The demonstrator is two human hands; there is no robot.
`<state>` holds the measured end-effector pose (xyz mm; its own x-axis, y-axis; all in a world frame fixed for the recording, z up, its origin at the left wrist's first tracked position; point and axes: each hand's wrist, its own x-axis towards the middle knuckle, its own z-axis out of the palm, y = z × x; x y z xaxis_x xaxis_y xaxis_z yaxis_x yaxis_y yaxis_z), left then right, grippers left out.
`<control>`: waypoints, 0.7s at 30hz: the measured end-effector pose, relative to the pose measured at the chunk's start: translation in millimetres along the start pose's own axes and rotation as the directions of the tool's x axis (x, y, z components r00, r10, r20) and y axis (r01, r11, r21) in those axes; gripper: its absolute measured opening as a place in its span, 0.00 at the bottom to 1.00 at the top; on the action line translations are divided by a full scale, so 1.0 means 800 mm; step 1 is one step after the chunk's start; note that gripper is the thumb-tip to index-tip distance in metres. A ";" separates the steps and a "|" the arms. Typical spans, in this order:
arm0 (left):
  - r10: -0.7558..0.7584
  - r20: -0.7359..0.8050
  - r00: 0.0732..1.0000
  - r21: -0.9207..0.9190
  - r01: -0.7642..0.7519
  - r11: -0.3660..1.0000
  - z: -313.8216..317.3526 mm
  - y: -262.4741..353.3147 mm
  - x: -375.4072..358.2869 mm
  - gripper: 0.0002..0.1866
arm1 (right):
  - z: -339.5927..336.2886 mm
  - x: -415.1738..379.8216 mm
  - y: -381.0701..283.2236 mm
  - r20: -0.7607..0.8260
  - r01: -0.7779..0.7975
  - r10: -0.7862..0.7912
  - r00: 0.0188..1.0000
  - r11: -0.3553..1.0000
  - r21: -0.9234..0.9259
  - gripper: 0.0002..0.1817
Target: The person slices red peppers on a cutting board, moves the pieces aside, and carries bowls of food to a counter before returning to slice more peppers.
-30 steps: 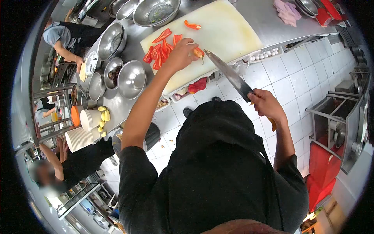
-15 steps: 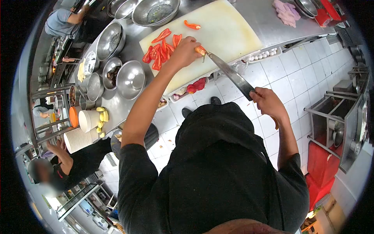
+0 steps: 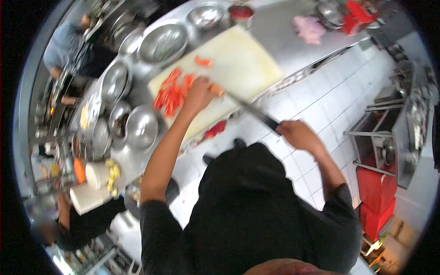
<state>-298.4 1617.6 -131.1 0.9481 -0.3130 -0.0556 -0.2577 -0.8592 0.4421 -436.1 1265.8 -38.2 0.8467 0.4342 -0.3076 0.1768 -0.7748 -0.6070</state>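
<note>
My left hand [image 3: 200,95] is closed on a red pepper piece [image 3: 216,90] over the white cutting board [image 3: 250,52], its fingers partly smeared by motion. My right hand [image 3: 299,134] grips the handle of a large knife [image 3: 254,112], whose blade points toward the board with its tip close to the held pepper. Several cut red pepper pieces [image 3: 170,97] lie in a pile left of my left hand. Farther back on the board rests a single pepper strip [image 3: 204,61].
Metal bowls [image 3: 142,128] crowd the steel counter on the left. White stacked containers [image 3: 82,199] and yellow pieces [image 3: 112,176] stand nearer. A pink cloth [image 3: 309,30] lies at the back right. Other people [image 3: 68,46] are at the left; red bins [image 3: 376,197] stand right.
The view has shifted and blurred, with the board now farther left and a red-filled container showing at the back. Both hands keep their holds, the knife tip still near the pepper.
</note>
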 end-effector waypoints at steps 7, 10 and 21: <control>0.055 -0.058 0.997 -0.074 -0.059 0.995 -0.023 0.025 -0.020 0.20 | -0.001 0.005 -0.019 0.039 -0.178 0.181 0.983 0.982 -0.063 0.17; 0.050 -0.109 0.993 -0.101 -0.061 0.993 -0.008 0.009 -0.025 0.23 | 0.008 0.013 -0.017 0.019 -0.151 0.153 0.988 0.986 -0.076 0.18; 0.028 -0.089 0.996 -0.109 -0.038 0.993 -0.013 0.019 -0.032 0.25 | 0.015 0.011 -0.025 -0.006 -0.132 0.132 0.991 0.988 -0.081 0.17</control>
<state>-324.9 1616.9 -113.9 0.9534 -0.2995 0.0366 -0.2713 -0.7976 0.5387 -438.2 1291.0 -37.3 0.8655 0.3252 -0.3809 0.1034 -0.8601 -0.4995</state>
